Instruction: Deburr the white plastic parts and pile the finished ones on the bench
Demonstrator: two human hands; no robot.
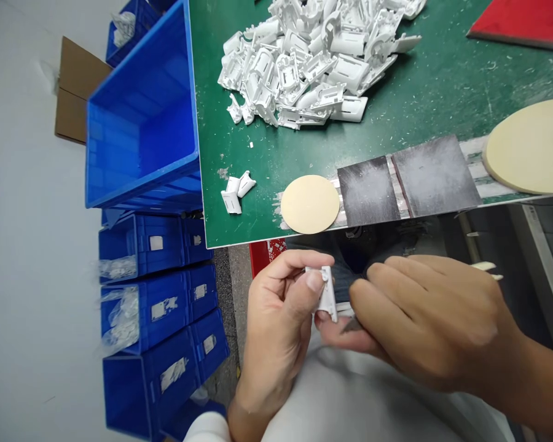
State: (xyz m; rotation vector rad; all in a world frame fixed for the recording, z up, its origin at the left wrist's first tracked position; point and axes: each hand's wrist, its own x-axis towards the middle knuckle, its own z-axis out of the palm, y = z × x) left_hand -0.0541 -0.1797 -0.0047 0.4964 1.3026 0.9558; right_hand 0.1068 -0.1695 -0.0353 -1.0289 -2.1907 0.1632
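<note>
My left hand is closed around a small white plastic part, pinched between thumb and fingers just below the table's front edge. My right hand is closed too, its fingertips pressing a thin dark blade-like tool against the part's lower edge. A pale stick-like handle pokes out behind the right hand. Both hands hover over my lap, in front of the green table.
A heap of white plastic parts lies on the table's far side; two loose ones sit near the left corner. Sandpaper sheets, a small beige disc and a larger one line the front edge. Blue bins stack at left.
</note>
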